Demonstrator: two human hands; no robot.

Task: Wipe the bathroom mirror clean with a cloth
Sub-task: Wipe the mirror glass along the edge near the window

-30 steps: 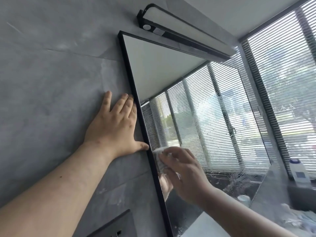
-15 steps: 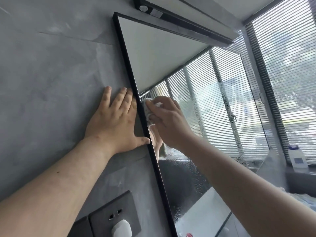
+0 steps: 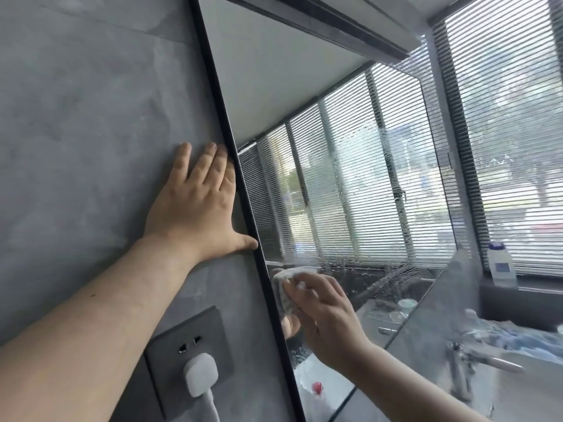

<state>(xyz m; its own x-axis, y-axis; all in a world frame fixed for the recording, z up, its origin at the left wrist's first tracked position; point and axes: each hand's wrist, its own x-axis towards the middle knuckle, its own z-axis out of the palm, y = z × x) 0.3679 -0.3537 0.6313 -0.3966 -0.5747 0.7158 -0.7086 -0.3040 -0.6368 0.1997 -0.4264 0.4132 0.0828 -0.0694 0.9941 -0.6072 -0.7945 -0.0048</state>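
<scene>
Low against the glass, by the black frame, the right hand (image 3: 327, 318) has its fingers curled over a small crumpled white cloth (image 3: 288, 284), pressing it onto the black-framed, droplet-speckled wall mirror (image 3: 350, 184). The left hand (image 3: 198, 205) lies flat, fingers straight and close together, on the grey stone-look wall (image 3: 91, 117), thumb touching the frame, above a dark socket holding a white plug (image 3: 201, 374).

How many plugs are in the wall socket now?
1: a white plug in the lower part of the dark socket plate; the two slots above it are free. The plate's bottom edge is cut off.
</scene>
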